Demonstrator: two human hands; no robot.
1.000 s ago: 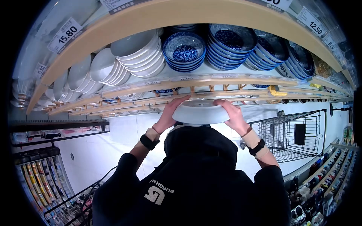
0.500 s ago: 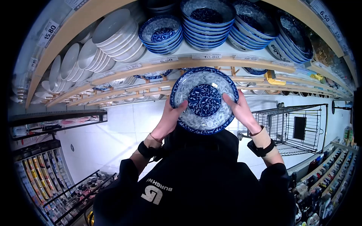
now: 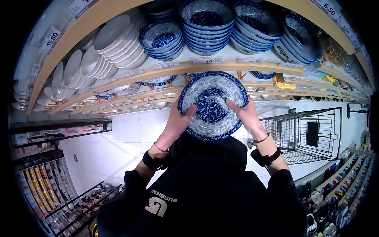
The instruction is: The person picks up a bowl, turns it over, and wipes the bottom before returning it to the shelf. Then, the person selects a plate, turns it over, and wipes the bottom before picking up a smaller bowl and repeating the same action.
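Observation:
A round blue-and-white patterned plate [image 3: 213, 128] is held up in front of my chest, its decorated face toward the camera. My left hand [image 3: 179, 118] grips its left edge, thumb on the face and fingers hidden behind. On the opposite edge my right hand [image 3: 246, 114] holds it the same way, its thumb reaching to the dark central pattern. Just beyond the plate, stacks of blue-and-white bowls [image 3: 207, 29] stand on a shelf [image 3: 181, 69] with price labels.
White bowls [image 3: 114, 37] are stacked at the left of the shelf. A black wire cart [image 3: 304, 134] stands on the floor at my right. Racks of small goods [image 3: 41, 185] are at the lower left, and more shelves [image 3: 335, 189] at the lower right.
My right thumb has slid inward over the plate's face. The plate has shifted very slightly left, and the shelf bowls appear a little farther left and higher in view.

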